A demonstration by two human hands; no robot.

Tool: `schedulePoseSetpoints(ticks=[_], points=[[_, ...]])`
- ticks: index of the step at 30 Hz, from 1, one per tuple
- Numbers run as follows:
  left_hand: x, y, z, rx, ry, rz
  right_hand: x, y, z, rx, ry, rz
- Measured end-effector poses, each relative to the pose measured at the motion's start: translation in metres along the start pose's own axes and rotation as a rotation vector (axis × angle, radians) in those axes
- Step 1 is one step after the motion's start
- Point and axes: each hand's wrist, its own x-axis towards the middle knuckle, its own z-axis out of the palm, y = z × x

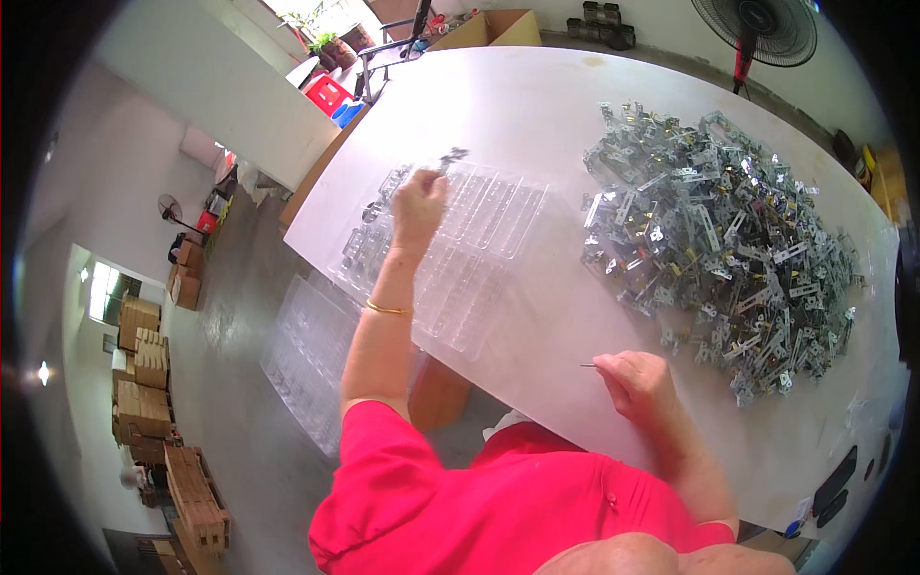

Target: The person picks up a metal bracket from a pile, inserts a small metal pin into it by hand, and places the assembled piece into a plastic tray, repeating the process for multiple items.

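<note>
My left hand (pixel 419 206) is raised over a clear plastic tray (pixel 532 206) with long moulded slots. Its fingers are closed on a small metal bracket (pixel 453 155), smeared by motion, which sticks out beyond the fingertips. Several metal parts (pixel 362 247) lie in the slots along the left side of the tray. Near the front of the table, my right hand (pixel 636 385) pinches a thin rod-like tool (pixel 586 365), its tip pointing left. Most of that tool is hidden in the fingers.
A large heap of metal brackets (pixel 728 240) covers the right part of the white table (pixel 498 96). More clear trays (pixel 311 359) are stacked low at the left. A black phone-like object (pixel 836 479) lies at the right edge. A fan (pixel 757 29) stands behind.
</note>
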Motion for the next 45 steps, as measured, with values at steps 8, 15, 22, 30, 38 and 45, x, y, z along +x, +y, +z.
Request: schedulePoseSetpoints(ticks=[8, 15, 22, 30, 38, 45], points=[[0.022, -0.071, -0.024, 0.413, 0.005, -0.218, -0.002, 0.007, 0.008, -0.008, -0.020, 0.030], [0.032, -0.082, -0.009, 0.506, -0.094, -0.248, -0.002, 0.008, 0.006, 0.014, -0.021, 0.078], [0.038, -0.099, -0.002, 0.581, -0.158, -0.209, -0.002, 0.006, 0.007, 0.034, -0.016, 0.103], [0.039, -0.096, 0.007, 0.635, -0.175, -0.187, -0.007, 0.004, 0.004, -0.013, -0.033, 0.106], [0.025, -0.043, -0.002, 0.470, -0.100, 0.088, -0.009, 0.013, 0.012, -0.038, 0.000, 0.053], [-0.065, 0.109, 0.042, 0.114, -0.294, 0.386, -0.016, 0.007, 0.015, 0.075, -0.026, -0.047]])
